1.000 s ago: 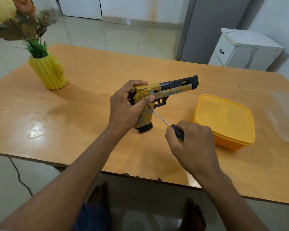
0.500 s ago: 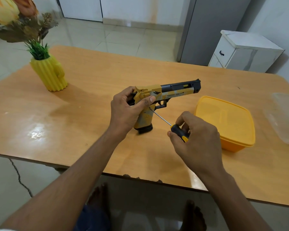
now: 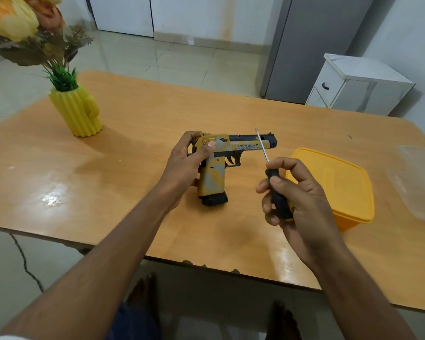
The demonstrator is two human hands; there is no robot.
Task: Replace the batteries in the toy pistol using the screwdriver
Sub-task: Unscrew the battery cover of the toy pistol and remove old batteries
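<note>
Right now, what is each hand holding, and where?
Left hand grips the toy pistol at its rear; right hand grips the screwdriver by its handle.

Yellow vase (image 3: 77, 114) of flowers, orange lidded box (image 3: 341, 185), wooden table (image 3: 133, 192), white cabinet (image 3: 358, 87).

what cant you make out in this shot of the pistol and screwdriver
Head view only:
- Pistol back end and far side: covered by the left hand; no battery cover or screw visible.
- Small print under the large lettering on the slide: too small to read.
- Screwdriver handle: mostly wrapped by the right hand; tip type too small to tell.
- Yellow box contents: hidden by its lid.
- Clear container: cut off by the right edge.
</note>
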